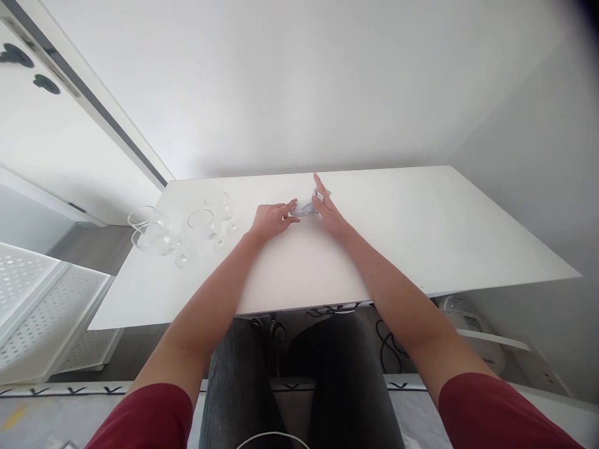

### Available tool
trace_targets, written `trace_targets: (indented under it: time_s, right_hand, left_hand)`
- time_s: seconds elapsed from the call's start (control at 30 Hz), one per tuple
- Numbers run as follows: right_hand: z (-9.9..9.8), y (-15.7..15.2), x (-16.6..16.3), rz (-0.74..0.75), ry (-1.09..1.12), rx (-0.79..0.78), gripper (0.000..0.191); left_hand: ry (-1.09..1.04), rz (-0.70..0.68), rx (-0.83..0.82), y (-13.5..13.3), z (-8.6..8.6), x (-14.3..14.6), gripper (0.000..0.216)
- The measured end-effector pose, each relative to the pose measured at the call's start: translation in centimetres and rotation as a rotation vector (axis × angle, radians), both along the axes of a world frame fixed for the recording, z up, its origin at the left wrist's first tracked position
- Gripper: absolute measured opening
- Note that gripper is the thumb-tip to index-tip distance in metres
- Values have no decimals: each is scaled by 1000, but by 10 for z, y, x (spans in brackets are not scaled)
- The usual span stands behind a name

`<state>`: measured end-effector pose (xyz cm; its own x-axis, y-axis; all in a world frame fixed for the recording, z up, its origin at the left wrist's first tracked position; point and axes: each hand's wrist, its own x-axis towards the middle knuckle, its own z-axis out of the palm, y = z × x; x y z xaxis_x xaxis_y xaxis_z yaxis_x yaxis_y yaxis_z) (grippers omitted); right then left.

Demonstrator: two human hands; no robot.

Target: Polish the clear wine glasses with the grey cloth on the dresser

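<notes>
Hands meet over a small clear glass (305, 207) lying on its side near the far edge of the white table (421, 231). The left hand (271, 219) curls loosely, its fingertips touching one end; the right hand (330, 212) cups the other end, index finger extended. The glass runs left to right between them, mostly hidden by fingers and hard to make out. Several empty wine glasses (187, 227) stand at the table's left.
</notes>
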<state>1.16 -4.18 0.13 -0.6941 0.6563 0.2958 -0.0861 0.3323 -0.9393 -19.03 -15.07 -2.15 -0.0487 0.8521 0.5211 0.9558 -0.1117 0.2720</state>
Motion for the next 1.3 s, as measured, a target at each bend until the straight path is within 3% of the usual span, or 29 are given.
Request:
trace_targets:
  time_s: [0.23, 0.37, 0.47, 0.7, 0.77, 0.87, 0.93, 1.03, 1.17, 1.3]
  right_hand:
    - [-5, 11, -7, -89, 271, -149, 69]
    - [0, 3, -6, -66, 159, -27, 68]
    - [-3, 7, -8, -55, 163, -91, 71]
    - [-21, 45, -11, -444, 530, -441, 57]
    - [-16, 39, -11, -387, 549, -453, 54]
    - [-1, 16, -11, -72, 459, -369, 51]
    - [8, 2, -11, 47, 389, -312, 55]
    - [11, -5, -12, 3, 311, -235, 71]
    - [2, 0, -16, -134, 327, -162, 64]
    - [-1, -2, -20, 55, 295, -212, 75]
  left_hand:
    - [-83, 46, 94, 5, -4, 0, 54]
    - [-115, 61, 34, 4, -1, 2, 52]
    - [-143, 66, 13, 1, 2, 4, 53]
    - [-363, 87, 92, 2, 9, 12, 48]
    - [-462, 54, 92, 1, 10, 15, 45]
    - [-589, -27, 23, 0, 13, 19, 40]
    - [-663, -70, -7, -2, 15, 21, 34]
    - [-747, -114, 18, -3, 18, 23, 38]
    - [-840, -185, 63, -4, 20, 24, 51]
    - [-893, -350, -101, -5, 23, 25, 61]
